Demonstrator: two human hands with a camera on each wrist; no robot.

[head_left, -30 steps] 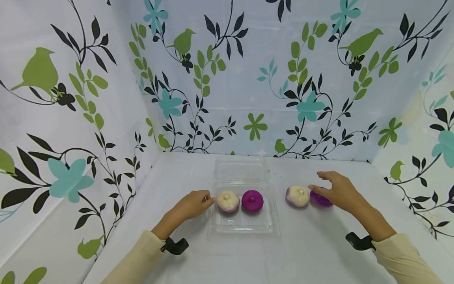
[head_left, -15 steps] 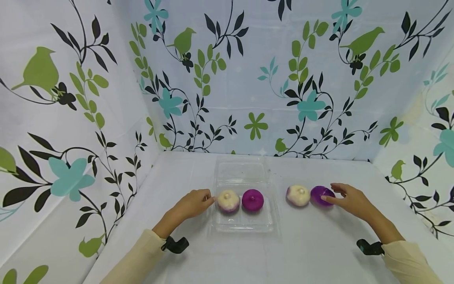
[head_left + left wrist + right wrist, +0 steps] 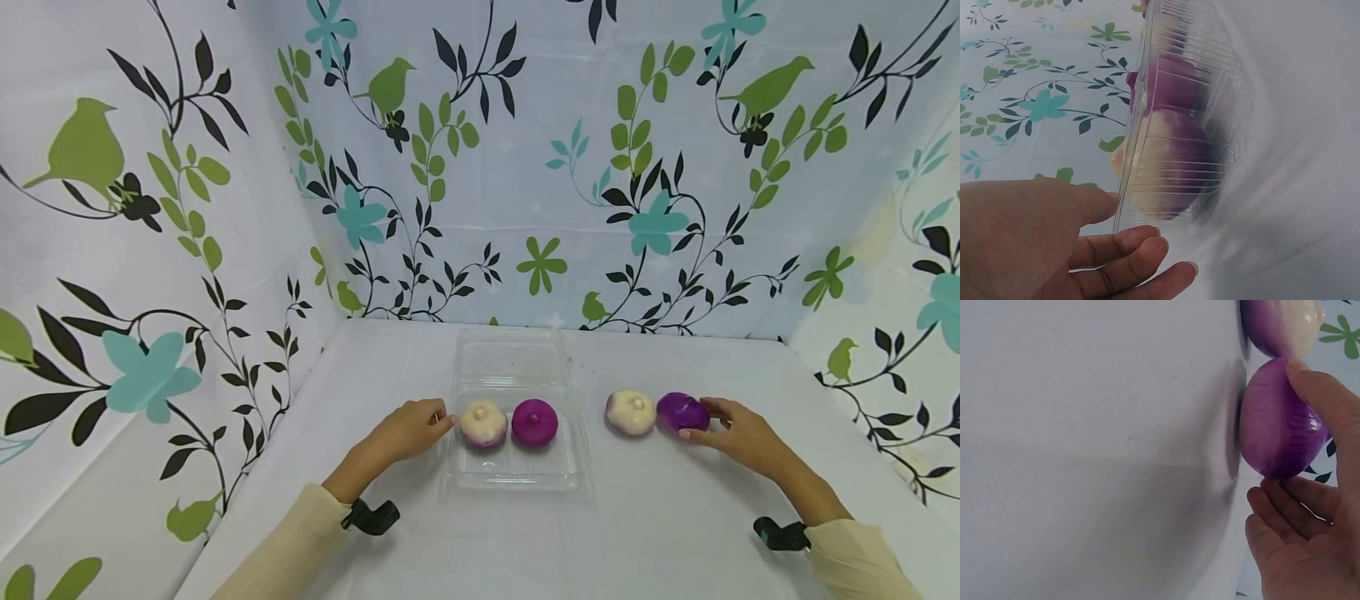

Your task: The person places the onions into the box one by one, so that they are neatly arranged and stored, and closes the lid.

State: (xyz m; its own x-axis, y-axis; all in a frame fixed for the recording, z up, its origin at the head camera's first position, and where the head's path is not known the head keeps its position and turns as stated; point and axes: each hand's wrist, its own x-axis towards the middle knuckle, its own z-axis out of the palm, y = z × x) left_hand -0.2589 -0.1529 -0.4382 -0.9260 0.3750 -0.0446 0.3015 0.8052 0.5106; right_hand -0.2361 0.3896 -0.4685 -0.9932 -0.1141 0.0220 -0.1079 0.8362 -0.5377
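Observation:
A clear plastic clamshell box [image 3: 517, 482] lies with its lid folded back. In it sit a white-and-purple turnip [image 3: 482, 424] and a magenta onion-like vegetable [image 3: 534, 423]. My left hand [image 3: 411, 430] pinches the box's left rim, thumb on one side and fingertips on the other in the left wrist view. My right hand [image 3: 738, 433] has its thumb and fingertips on opposite sides of a shiny purple onion [image 3: 1279, 422], which rests on the table. Touching or almost touching that onion on its left is a second white-and-purple turnip [image 3: 630, 413].
A white cloth covers the table [image 3: 637, 533]. The raised clear lid [image 3: 510, 362] lies toward the back. Behind stands a curtain [image 3: 480, 167] printed with birds and leaves, which also runs along both sides.
My right hand has drawn back to the right from above the purple onion, then closed its thumb and fingers on the onion's right side. The left hand stays on the box's rim.

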